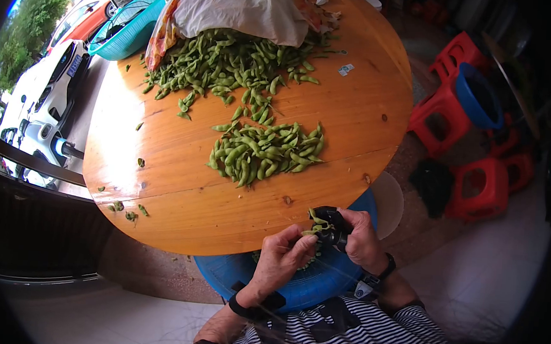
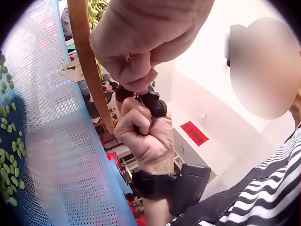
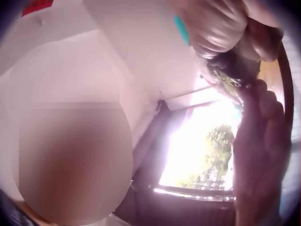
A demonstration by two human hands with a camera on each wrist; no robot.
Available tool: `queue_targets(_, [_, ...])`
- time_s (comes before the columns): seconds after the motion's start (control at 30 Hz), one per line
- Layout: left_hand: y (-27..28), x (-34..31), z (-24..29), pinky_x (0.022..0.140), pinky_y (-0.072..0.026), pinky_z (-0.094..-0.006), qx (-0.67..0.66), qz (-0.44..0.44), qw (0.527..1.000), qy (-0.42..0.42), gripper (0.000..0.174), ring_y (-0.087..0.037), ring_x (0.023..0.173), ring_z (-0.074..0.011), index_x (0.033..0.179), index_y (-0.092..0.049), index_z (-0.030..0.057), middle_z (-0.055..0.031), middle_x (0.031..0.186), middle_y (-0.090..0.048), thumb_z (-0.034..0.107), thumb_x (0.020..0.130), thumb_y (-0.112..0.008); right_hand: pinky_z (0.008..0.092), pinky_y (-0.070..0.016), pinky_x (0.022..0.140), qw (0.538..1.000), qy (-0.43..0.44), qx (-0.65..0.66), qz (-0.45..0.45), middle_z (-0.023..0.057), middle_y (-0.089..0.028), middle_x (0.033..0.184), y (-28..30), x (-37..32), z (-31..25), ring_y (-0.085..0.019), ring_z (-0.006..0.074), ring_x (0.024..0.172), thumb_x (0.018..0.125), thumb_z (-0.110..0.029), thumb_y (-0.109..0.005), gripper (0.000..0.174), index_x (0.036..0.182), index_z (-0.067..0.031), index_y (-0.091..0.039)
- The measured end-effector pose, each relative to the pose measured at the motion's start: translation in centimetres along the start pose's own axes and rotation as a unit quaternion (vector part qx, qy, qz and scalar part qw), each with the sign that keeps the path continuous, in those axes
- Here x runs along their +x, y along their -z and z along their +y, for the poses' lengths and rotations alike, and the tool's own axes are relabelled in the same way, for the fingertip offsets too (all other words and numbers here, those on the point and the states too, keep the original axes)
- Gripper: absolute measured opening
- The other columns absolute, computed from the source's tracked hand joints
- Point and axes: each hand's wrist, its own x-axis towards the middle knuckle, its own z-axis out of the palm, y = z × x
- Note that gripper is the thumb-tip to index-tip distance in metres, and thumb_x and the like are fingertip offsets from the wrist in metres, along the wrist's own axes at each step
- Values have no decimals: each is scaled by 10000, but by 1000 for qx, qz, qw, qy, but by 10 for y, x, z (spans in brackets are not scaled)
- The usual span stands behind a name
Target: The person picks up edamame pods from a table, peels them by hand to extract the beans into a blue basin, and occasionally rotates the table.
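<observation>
Over the near edge of the round table, my left hand [image 1: 283,251] pinches the end of a green soybean pod [image 1: 318,222] between thumb and fingers. Opposite it, my right hand [image 1: 364,240] grips the same pod, with glossy black coverings [image 1: 333,237] at its fingertips. In the left wrist view the two hands meet, and the left hand [image 2: 150,33] hides most of the pod. Directly below them is a blue mesh basket [image 2: 61,141] holding loose shelled green beans [image 2: 10,165]. The right wrist view shows a bit of pod [image 3: 229,82] between the hands.
A small pile of pods [image 1: 264,152] lies mid-table [image 1: 160,196]; a larger heap [image 1: 225,62] sits behind it, partly under a whitish cloth bag [image 1: 235,9]. A turquoise basket [image 1: 130,27] stands at the far left. Red stools [image 1: 479,187] and a blue basin [image 1: 479,96] are at right.
</observation>
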Motion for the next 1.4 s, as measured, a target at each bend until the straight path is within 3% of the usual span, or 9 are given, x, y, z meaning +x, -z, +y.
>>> queue_targets(0.1, [2, 0, 2, 488, -332, -199, -3, -24, 1000, 6, 177, -435, 551, -35, 908, -582, 25, 25, 664, -532, 169, 1005, -550, 202, -472, 702, 984, -110, 136, -42, -32, -633, 845, 12, -3, 9, -553, 32, 760, 760, -67, -515, 431, 1157, 60, -621])
queue_targets(0.23, [-2, -5, 0, 484, -326, -202, -15, -17, 1000, -3, 180, -426, 544, -39, 940, -583, 23, 28, 660, -523, 179, 1014, -530, 205, -478, 726, 986, -134, 98, -30, -44, -611, 829, 3, -7, 1, -556, 35, 766, 755, -59, -507, 440, 1167, 54, -615])
queue_targets(0.5, [-14, -2, 1, 471, -272, -193, -146, 12, 988, 45, 168, -377, 519, -30, 953, -575, 51, 50, 647, -480, 193, 1009, -508, 256, -492, 693, 954, 177, -236, 48, 150, -619, 833, -7, -2, 1, -617, 236, 707, 673, 31, -568, 352, 1015, 42, -652])
queue_targets(0.83, [-7, 0, -8, 465, -277, -191, -188, -22, 980, 53, 145, -385, 519, -34, 961, -592, 45, 26, 675, -533, 183, 994, -562, 295, -508, 689, 954, 142, -260, 42, 159, -654, 908, -2, -10, -6, -660, 260, 776, 668, 77, -585, 406, 1063, 24, -666])
queue_targets(0.9, [1, 1, -2, 585, -413, -182, -95, -82, 988, 94, 302, -518, 651, -44, 1164, -608, 17, 8, 804, -616, 220, 945, -655, 300, -516, 699, 961, 131, -240, 36, 155, -659, 911, 0, -10, -10, -668, 264, 786, 674, 84, -580, 434, 1094, 18, -668])
queue_targets(1.0, [4, -2, -13, 716, -497, -201, 65, -88, 993, -53, 437, -604, 804, -73, 1269, -570, -14, -44, 918, -672, 220, 919, -687, 312, -533, 702, 937, 189, -290, 51, 154, -665, 925, 7, -11, 0, -678, 281, 791, 676, 82, -585, 497, 1164, 1, -640])
queue_targets(1.1, [1, -9, -8, 882, -509, -292, 29, -19, 999, -20, 397, -635, 936, -132, 1246, -568, -45, -84, 1067, -660, 181, 933, -663, 329, -545, 672, 907, 222, -354, 61, 179, -660, 943, 7, -16, 5, -682, 289, 768, 639, 83, -588, 604, 1239, 14, -586])
queue_targets(1.23, [-4, -7, 10, 844, -510, -261, -41, 24, 998, 34, 356, -610, 912, -100, 1212, -599, -29, -52, 1037, -634, 158, 920, -681, 347, -545, 615, 864, 269, -425, 19, 221, -651, 958, 4, -23, 1, -675, 293, 729, 589, 82, -587, 687, 1273, 49, -537])
queue_targets(1.4, [-4, 3, -3, 632, -453, -197, 120, 53, 979, -158, 220, -535, 725, -62, 1088, -659, -18, 15, 903, -510, 114, 914, -680, 374, -532, 567, 832, 307, -462, 31, 218, -607, 942, 9, -27, 14, -643, 317, 682, 571, 83, -574, 694, 1263, 76, -518])
